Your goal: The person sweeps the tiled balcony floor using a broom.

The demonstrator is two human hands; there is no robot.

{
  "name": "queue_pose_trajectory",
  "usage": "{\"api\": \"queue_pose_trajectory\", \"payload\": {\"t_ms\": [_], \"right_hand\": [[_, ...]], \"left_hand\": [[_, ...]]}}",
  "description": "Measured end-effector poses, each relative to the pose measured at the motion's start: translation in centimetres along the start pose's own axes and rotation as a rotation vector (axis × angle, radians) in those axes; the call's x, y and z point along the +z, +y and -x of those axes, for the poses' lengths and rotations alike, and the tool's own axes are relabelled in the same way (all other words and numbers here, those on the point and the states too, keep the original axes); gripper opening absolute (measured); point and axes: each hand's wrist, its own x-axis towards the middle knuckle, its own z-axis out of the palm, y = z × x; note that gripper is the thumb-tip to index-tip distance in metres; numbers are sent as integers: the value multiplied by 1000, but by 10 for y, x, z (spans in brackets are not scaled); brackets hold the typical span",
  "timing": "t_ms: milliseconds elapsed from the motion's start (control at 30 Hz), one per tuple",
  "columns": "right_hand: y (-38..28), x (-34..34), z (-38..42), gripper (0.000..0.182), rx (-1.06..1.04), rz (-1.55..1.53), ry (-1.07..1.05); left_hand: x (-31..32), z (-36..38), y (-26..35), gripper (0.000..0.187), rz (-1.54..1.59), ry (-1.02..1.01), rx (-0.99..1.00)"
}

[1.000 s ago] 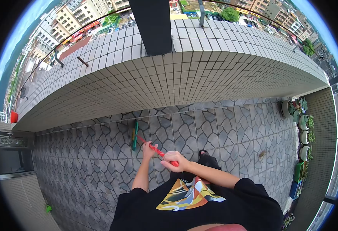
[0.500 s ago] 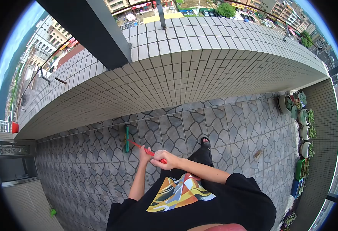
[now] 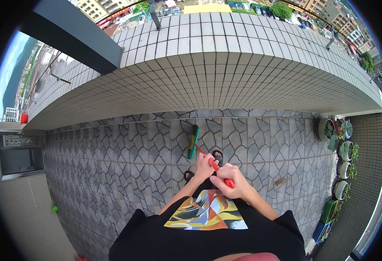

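Observation:
A broom with a green head (image 3: 194,143), yellow in its middle, and a red handle is held in front of me. My left hand (image 3: 204,166) wraps the handle lower down, nearer the head. Higher up, close to the handle's end, my right hand (image 3: 234,179) grips it. The head is over the grey stone-patterned floor (image 3: 156,141), just ahead of my feet in black sandals. Most of the handle is covered by my fingers.
A low tiled wall (image 3: 217,82) runs across ahead, with a grey post (image 3: 86,39) on it. Potted plants (image 3: 344,150) line the right side. A small brown patch of debris (image 3: 280,181) lies on the floor to the right. A sink (image 3: 21,158) stands at the left.
The broom head and both hands have moved right in the view, and the head has tilted. My second foot has come into sight. The camera has turned slightly.

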Motion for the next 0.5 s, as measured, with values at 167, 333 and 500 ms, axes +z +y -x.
{"api": "queue_pose_trajectory", "payload": {"t_ms": [167, 333, 500], "right_hand": [[14, -27, -2, 35, -189, -193, -11], [-1, -5, -7, 36, -358, -260, 63], [44, 51, -23, 36, -460, -172, 67]], "left_hand": [[-2, -25, 17, 25, -92, -76, 172], [-39, -23, 24, 26, -292, 59, 172], [-55, 14, -1, 44, 50, 447, -7]]}}
